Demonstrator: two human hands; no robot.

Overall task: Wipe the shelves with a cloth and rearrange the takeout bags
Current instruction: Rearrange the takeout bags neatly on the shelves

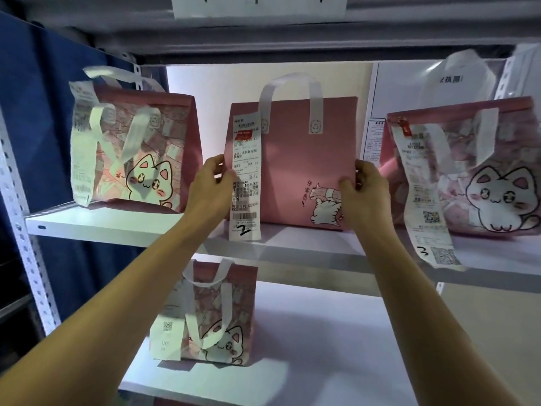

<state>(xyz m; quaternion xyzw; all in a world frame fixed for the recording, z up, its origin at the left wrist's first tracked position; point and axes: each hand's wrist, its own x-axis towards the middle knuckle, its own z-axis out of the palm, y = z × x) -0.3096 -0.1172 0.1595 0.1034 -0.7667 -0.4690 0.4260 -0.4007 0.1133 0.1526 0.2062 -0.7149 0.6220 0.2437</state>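
Pink is the colour of the middle bag [295, 162], and we have it in both hands on the upper shelf [117, 227]. Our left hand [212, 186] grips its left edge, thumb in front near the long receipt [245, 177] that hangs down and has a 2 written at the bottom. Our right hand [363, 189] grips its right edge, fingers curled round the side next to the little cat picture. The bag stands upright, its bottom at the shelf, between the left bag [140, 150] and the right bag [474, 171] (that one has a receipt marked 3). One more bag, the low bag [213, 315], sits on the shelf below. We think this is the sorting step, not the wiping step, since we see no cloth anywhere. Next we think the bag needs to be set straight and let go gently, so it does not tip. We should keep space on both sides and not bump its neighbours or pull the receipt off.
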